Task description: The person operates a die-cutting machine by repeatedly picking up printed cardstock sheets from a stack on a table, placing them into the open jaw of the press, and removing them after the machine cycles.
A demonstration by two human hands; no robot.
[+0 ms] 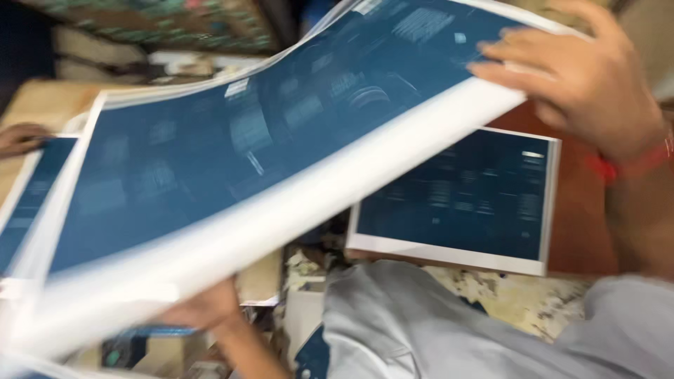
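A large blue printed sheet (pixel 232 147) with a wide white border is lifted and curved across the view, blurred by motion. My right hand (pixel 583 77), with a red thread at the wrist, grips its far right edge, fingers on top. My left hand (pixel 203 309) holds the sheet from below at its near white edge and is mostly hidden by the paper. A second blue sheet (pixel 456 200) with a white border lies flat on the reddish-brown table (pixel 579 217), under the lifted one.
Another blue sheet (pixel 28 196) lies at the far left, with another person's hand (pixel 21 137) resting at its top. Grey clothing (pixel 421 330) fills the lower right. Boxes and clutter (pixel 295 295) sit low in the middle.
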